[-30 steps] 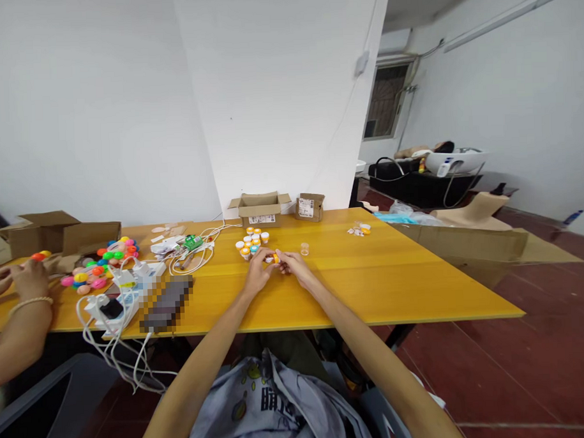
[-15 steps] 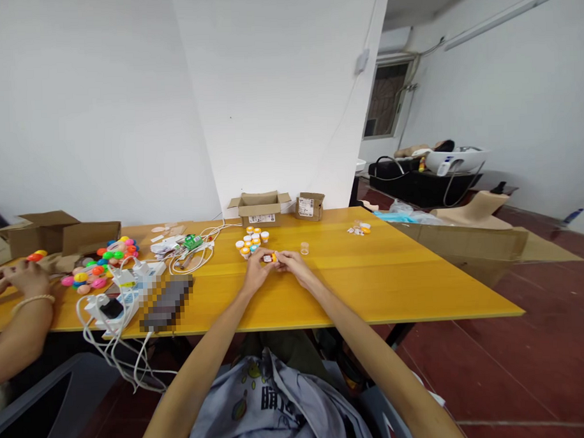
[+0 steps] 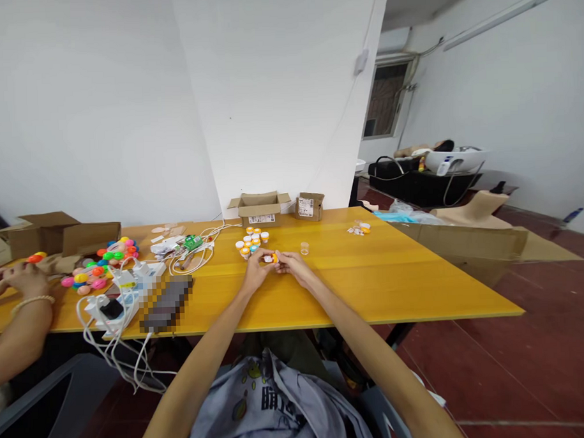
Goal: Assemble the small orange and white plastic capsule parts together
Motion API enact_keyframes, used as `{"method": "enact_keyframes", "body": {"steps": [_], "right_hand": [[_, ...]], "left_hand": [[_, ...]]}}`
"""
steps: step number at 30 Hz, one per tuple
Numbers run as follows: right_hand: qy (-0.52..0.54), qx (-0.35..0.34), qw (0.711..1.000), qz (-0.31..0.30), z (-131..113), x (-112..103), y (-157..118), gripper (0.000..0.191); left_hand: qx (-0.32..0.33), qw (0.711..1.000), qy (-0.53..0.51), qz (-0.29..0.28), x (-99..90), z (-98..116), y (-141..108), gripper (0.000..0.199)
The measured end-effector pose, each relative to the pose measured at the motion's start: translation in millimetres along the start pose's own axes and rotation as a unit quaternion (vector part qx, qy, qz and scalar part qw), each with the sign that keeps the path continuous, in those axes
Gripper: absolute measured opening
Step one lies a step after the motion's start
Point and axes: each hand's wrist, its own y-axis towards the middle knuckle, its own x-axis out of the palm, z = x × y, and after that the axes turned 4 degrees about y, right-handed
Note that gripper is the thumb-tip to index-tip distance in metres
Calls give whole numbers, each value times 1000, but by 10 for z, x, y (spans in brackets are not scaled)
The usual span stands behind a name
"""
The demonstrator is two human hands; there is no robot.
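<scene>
My left hand [image 3: 256, 266] and my right hand [image 3: 291, 264] meet above the wooden table, fingers closed around a small orange-and-white piece [image 3: 274, 258]. It looks like a jar lid with something white at its left side, too small to make out. Just beyond my left hand stands a cluster of small jars [image 3: 249, 239] with white, orange and blue lids. A clear open jar [image 3: 304, 248] sits on the table to the right of my right hand. Farther right lies a little pile of small clear and white parts with an orange lid [image 3: 359, 229].
Two cardboard boxes, an open one [image 3: 260, 210] and a smaller one [image 3: 310, 207], stand by the wall. On the left are a power strip [image 3: 145, 285] with cables, a pixelated dark object [image 3: 166, 303], colourful balls [image 3: 97, 270] and another person's hands [image 3: 23, 279].
My fingers have shifted slightly around the orange-and-white piece, and more of its orange part shows now. The jars and boxes stay where they were.
</scene>
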Motion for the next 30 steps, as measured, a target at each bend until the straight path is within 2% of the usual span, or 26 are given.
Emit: {"method": "enact_keyframes", "body": {"steps": [4, 9, 13, 17, 23, 30], "right_hand": [[-4, 0, 1000, -2, 14, -12, 11, 38], [6, -19, 1000, 1, 10, 6, 16, 44], [5, -26, 1000, 6, -6, 24, 3, 43], [-3, -24, 1000, 7, -16, 19, -10, 40], [-6, -28, 1000, 5, -20, 24, -15, 45], [5, -43, 999, 8, -37, 39, -26, 39]], "left_hand": [[17, 1000, 21, -2, -8, 16, -5, 22], [-36, 999, 22, 22, 36, -28, -12, 46], [-61, 997, 33, 45, 35, -47, -8, 30], [-27, 998, 36, 34, 6, -35, 0, 22], [-9, 999, 42, 25, 0, -28, 3, 21], [-49, 997, 41, 37, 12, -53, 16, 22]]}}
